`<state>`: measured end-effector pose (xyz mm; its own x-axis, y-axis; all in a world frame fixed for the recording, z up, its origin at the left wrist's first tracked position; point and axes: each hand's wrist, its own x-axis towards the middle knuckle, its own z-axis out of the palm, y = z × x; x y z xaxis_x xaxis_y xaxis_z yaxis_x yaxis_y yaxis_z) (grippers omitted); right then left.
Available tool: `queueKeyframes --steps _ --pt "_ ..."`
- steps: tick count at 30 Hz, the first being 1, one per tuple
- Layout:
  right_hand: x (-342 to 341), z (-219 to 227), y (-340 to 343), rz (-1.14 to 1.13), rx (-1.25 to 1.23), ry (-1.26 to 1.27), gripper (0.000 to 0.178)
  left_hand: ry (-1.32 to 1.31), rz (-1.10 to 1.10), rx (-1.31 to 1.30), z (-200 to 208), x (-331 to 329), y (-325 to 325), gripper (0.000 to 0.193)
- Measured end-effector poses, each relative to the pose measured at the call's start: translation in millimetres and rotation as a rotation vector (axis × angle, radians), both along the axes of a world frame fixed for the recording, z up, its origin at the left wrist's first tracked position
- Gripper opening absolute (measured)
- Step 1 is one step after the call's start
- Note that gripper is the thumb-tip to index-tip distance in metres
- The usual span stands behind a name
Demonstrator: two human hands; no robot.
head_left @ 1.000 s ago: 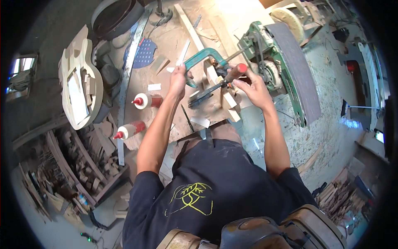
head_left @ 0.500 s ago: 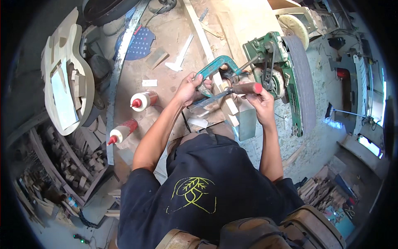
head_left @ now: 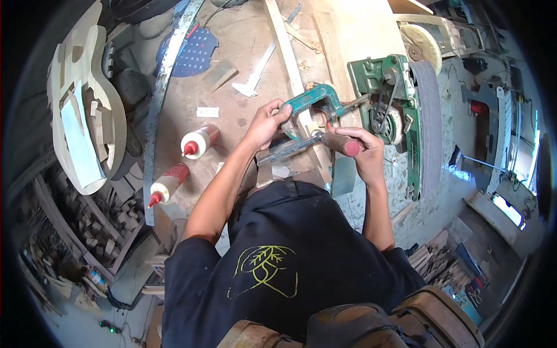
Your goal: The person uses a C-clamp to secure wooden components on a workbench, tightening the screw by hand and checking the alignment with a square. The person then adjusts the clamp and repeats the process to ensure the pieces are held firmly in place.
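Note:
My left hand grips the curved frame of a teal C-clamp at its left end. The C-clamp spans a long pale wood strip at the table's edge. Just below it lies a bar clamp with a dark steel bar and a round wooden handle, its end reddish. My right hand is closed at that handle, with the fingers curled over its far side and partly hidden. Beneath the bar, the near end of pale wood juts toward me.
A green belt sander stands close on the right. Two red-capped glue bottles, a white caliper and a wood block lie on the table. A guitar-shaped wooden body is at the left, beyond a long metal straightedge.
The bar clamp's handle has turned, its end now pointing lower and more to the left. My right hand's fingers have shifted around it. My left hand keeps its grip on the C-clamp.

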<state>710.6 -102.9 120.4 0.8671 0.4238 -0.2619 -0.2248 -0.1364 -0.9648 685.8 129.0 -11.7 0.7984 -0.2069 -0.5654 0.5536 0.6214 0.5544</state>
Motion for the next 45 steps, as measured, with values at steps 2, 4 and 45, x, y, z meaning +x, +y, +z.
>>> queueKeyframes --steps 2,4,45 --pt "-1 -4 -1 -0.025 0.000 -0.009 0.023 -0.005 0.028 0.021 -5 0 -2 0.020" --pt "-3 -10 -5 -0.052 -0.006 -0.017 0.022 -0.006 0.053 0.035 -5 0 -9 0.020" --pt "45 -162 -45 -0.514 0.545 0.495 0.017 0.055 0.088 0.378 8 -21 -26 0.019"
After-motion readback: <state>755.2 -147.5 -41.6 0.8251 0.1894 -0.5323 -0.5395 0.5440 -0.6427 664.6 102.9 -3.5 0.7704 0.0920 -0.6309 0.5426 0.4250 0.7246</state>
